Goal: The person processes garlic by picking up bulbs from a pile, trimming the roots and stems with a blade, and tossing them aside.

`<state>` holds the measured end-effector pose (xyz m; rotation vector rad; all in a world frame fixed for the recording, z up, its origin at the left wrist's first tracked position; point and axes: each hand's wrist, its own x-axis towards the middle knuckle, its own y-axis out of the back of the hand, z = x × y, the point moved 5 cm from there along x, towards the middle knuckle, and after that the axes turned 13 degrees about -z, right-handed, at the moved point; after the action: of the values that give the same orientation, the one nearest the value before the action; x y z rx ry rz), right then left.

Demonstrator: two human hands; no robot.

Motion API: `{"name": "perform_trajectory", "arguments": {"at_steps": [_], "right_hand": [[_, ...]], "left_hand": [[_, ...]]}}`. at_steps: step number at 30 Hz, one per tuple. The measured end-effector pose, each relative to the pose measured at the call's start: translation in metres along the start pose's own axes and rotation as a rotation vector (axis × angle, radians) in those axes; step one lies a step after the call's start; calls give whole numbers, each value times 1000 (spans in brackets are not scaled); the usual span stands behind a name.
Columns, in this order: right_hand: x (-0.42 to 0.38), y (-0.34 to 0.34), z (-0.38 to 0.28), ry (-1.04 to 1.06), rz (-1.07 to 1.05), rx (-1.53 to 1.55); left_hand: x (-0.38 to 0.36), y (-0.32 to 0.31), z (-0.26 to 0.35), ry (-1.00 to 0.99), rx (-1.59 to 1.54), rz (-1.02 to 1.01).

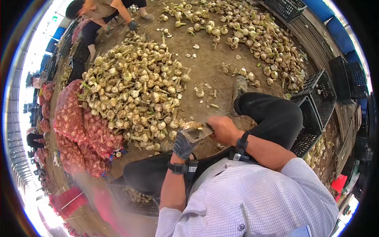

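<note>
My left hand (183,145), in a dark grey glove, is closed around something at the near side of a flat metal blade (197,134). The bare right hand (223,129) grips the dark handle end of that blade. A dirty garlic bulb (191,125) shows just beyond the blade, by the gloved fingertips; the glove partly hides how it is held. Both hands are above my lap, close together. Beyond the left hand lies a big heap of garlic with stems (136,87).
Red mesh sacks (85,130) stand left of the heap. Black crates (306,126) are at my right, another (138,201) by my left leg. More garlic (256,35) covers the ground ahead. A person (104,15) bends at the upper left.
</note>
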<state>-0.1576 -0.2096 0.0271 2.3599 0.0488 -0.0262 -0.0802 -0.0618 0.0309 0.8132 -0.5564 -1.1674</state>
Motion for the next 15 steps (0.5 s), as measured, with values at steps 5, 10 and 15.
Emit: {"name": "perform_trajectory", "arguments": {"at_steps": [5, 10, 15], "right_hand": [[2, -76, 92, -193, -300, -252], [-2, -52, 117, -490, -275, -126], [-10, -52, 121, -650, -254, 158]], "left_hand": [[-13, -26, -10, -49, -289, -148], [7, 17, -5, 144, -434, 91], [72, 0, -17, -69, -354, 67]]}}
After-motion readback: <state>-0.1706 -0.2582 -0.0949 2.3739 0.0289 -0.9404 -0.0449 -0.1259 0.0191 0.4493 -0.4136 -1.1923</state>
